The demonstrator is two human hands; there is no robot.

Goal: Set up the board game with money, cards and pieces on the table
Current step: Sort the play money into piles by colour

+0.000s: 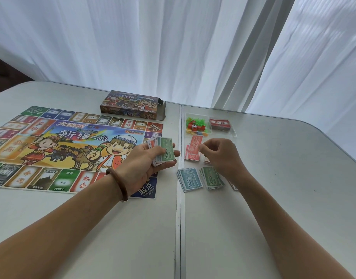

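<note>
My left hand (pixel 146 165) grips a fanned wad of notes (pixel 165 152) over the right edge of the board (pixel 72 146). My right hand (pixel 219 156) curls just beside the red notes (pixel 193 150) on the table (pixel 283 188); whether it pinches one I cannot tell.

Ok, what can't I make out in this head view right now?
Head view:
Right hand: its curled fingers hide whether it pinches a red note.
Pile under right forearm: mostly covered by the arm.
Plastic pieces: too small to identify.
Game board: left side cut off by frame edge.
</note>
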